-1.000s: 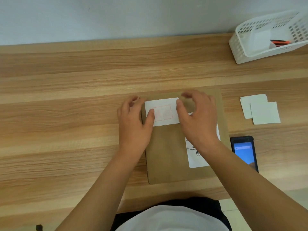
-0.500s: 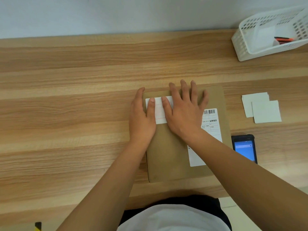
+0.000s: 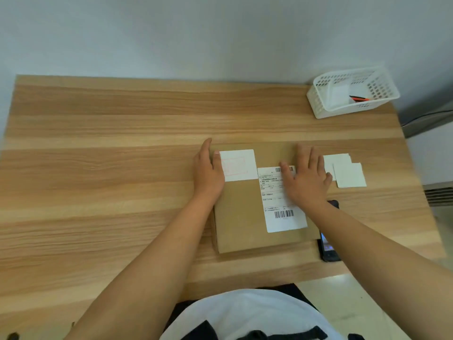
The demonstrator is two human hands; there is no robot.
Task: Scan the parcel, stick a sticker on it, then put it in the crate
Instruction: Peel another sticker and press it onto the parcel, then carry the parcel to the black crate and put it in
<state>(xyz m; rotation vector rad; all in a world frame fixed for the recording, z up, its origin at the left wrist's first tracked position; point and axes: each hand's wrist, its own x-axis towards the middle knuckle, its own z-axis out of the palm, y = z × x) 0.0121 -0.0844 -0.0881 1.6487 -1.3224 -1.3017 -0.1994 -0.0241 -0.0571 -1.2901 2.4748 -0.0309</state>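
Half a second back both hands were flat on the sticker, pressing it down. Now they have slid apart and the sticker lies fully uncovered at the upper left corner of the parcel, flat as far as I can see, with a faint red box printed on it.

My left hand rests along the parcel's left edge, its thumb just touching the sticker's left margin. My right hand lies palm down on the parcel's upper right, covering the top right part of the shipping label. On both hands the fingers are straight and relaxed, those of the right a little apart, and they grip nothing.

The parcel lies flat on the desk at the middle of the frame, directly in front of me.

I read this as the sticking step finished. With a hand now at each side, I judge the next move to be taking the parcel by its edges and lifting it.

The only container in view is the white basket at the upper right of the frame, well apart from the parcel. I cannot tell whether that is the crate. The spare stickers sit just beside my right hand, and the dark handheld device lies against the parcel's lower right, so I would lift the parcel straight up to avoid dragging either.
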